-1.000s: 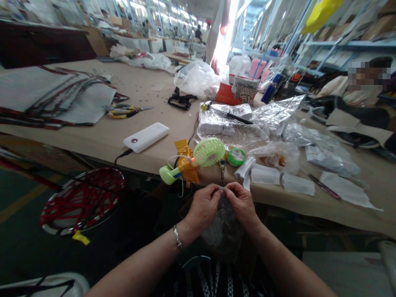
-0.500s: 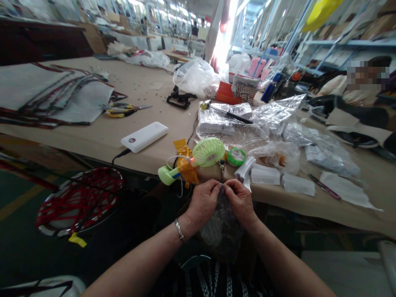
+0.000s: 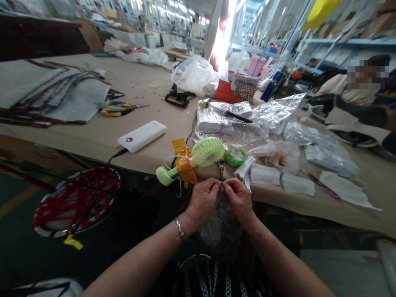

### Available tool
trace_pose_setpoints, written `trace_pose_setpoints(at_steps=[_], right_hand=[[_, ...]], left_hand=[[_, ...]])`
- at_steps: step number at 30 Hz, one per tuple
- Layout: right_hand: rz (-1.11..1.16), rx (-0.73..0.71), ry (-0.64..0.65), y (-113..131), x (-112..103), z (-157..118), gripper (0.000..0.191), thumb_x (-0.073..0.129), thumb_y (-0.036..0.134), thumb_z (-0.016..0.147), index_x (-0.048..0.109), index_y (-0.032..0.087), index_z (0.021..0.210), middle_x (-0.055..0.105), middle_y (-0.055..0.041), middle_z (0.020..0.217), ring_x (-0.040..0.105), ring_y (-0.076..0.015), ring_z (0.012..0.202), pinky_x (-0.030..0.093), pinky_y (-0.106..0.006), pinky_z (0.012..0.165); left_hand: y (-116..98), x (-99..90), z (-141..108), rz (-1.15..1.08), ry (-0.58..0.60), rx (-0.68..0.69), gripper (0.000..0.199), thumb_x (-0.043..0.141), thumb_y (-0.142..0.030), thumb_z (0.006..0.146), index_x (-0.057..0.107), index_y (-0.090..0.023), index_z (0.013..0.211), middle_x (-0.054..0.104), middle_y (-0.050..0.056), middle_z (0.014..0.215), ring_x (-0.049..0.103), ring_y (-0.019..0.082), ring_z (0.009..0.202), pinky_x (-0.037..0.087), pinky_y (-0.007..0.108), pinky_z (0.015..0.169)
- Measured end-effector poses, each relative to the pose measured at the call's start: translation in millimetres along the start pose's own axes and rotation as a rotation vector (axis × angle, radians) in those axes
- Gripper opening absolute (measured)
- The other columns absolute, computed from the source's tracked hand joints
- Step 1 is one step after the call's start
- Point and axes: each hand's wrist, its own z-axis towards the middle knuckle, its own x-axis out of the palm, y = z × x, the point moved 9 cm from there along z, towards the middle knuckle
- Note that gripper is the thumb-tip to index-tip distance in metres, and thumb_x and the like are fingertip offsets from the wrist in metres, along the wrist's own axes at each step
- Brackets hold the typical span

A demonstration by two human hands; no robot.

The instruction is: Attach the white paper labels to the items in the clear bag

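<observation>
My left hand and my right hand meet at the table's front edge, thumbs and fingers pinched together with the tips almost touching. What they pinch is too small to make out. Below and between them is a clear plastic bag, low over my lap. A small metal fitting stands at the edge just beyond my fingertips. To its left, a light green handheld fan is fastened with orange tape. A green roll of tape and stacks of white labels lie to the right.
A white power bank with a cable lies on the left, with yellow-handled pliers behind it. Clear plastic packages cover the middle right. A pen lies near the right edge. Another person sits far right.
My hands stay pinched together at nearly the same place, with only slight finger movement. The whole view has shifted a little. A person in the far background now shows more clearly.
</observation>
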Motion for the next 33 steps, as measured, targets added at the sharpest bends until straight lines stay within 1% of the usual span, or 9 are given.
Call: trace_pose_setpoints(at_steps=[5,8,12,15,18,22,26,31,33], right_hand=[[0.057,0.058,0.058,-2,2,-15,0.017,0.057,0.032,0.080,0.060,0.017,0.087,0.059,0.0004,0.070,0.054,-0.0123,0.064,0.043,-0.022,0.060],[0.041,0.079,0.122,1,-6,-32,0.015,0.054,0.031,0.082,0.059,0.018,0.089,0.060,0.0003,0.069,0.056,-0.0128,0.062,0.045,-0.023,0.059],[-0.276,-0.136,0.085,22,-43,-40,0.011,0.053,0.024,0.084,0.057,0.019,0.075,0.056,0.0007,0.067,0.053,-0.0123,0.061,0.044,-0.024,0.060],[-0.543,-0.365,-0.042,38,-69,-35,0.005,0.057,0.022,0.081,0.059,0.019,0.085,0.058,-0.0031,0.079,0.054,-0.0169,0.076,0.045,-0.030,0.072],[-0.779,-0.474,-0.075,38,-71,-24,0.019,0.060,0.024,0.079,0.059,0.018,0.098,0.058,-0.0068,0.090,0.051,-0.0220,0.088,0.042,-0.037,0.081],[-0.854,-0.501,-0.066,34,-62,-17,0.007,0.054,0.019,0.082,0.060,0.018,0.085,0.058,-0.0053,0.083,0.050,-0.0206,0.085,0.041,-0.035,0.080],[-0.793,-0.533,-0.101,43,-64,-25,0.011,0.051,0.017,0.084,0.059,0.019,0.077,0.057,-0.0037,0.077,0.051,-0.0190,0.083,0.040,-0.035,0.079],[-0.736,-0.583,-0.020,56,-57,-54,0.009,0.054,0.015,0.082,0.059,0.020,0.077,0.058,-0.0031,0.077,0.051,-0.0190,0.085,0.040,-0.037,0.080],[-0.707,-0.600,0.042,60,-48,-68,0.010,0.053,0.013,0.082,0.059,0.020,0.077,0.058,-0.0030,0.077,0.052,-0.0188,0.085,0.041,-0.038,0.080]], left_hand=[[-4,-2.6,-11,-0.047,0.028,-0.033,0.021,0.047,-0.026,0.081,0.063,-0.016,0.072,0.061,-0.002,0.064,0.053,0.010,0.060,0.038,0.019,0.058],[7,-4.6,-19,-0.036,0.045,-0.091,0.021,0.049,-0.027,0.080,0.064,-0.017,0.070,0.061,-0.001,0.063,0.054,0.011,0.060,0.040,0.020,0.057],[35,-4.5,-23,0.019,0.058,-0.140,0.022,0.051,-0.032,0.078,0.068,-0.019,0.086,0.069,0.003,0.083,0.061,0.017,0.077,0.044,0.025,0.071],[49,-4.6,-24,0.049,0.031,-0.161,0.029,0.054,-0.032,0.076,0.067,-0.019,0.098,0.068,0.007,0.100,0.061,0.021,0.091,0.044,0.028,0.080],[48,4.6,-27,0.050,0.086,-0.156,0.024,0.051,-0.031,0.078,0.069,-0.019,0.090,0.070,0.006,0.092,0.062,0.020,0.086,0.044,0.028,0.076],[34,18.8,-33,-0.007,0.151,-0.170,0.020,0.051,-0.028,0.077,0.068,-0.019,0.077,0.069,0.003,0.076,0.061,0.017,0.073,0.043,0.025,0.070],[19,37.7,-36,-0.193,0.219,-0.243,0.018,0.053,-0.027,0.075,0.066,-0.016,0.069,0.064,0.001,0.067,0.057,0.015,0.067,0.042,0.024,0.065],[8,77.1,-44,-0.738,0.324,-0.577,0.025,0.061,-0.036,0.072,0.063,-0.013,0.080,0.063,0.004,0.071,0.056,0.012,0.062,0.045,0.024,0.060],[2,89.3,-46,-0.912,0.335,-0.653,0.027,0.064,-0.037,0.070,0.061,-0.013,0.080,0.062,0.003,0.069,0.056,0.010,0.058,0.044,0.022,0.056]])
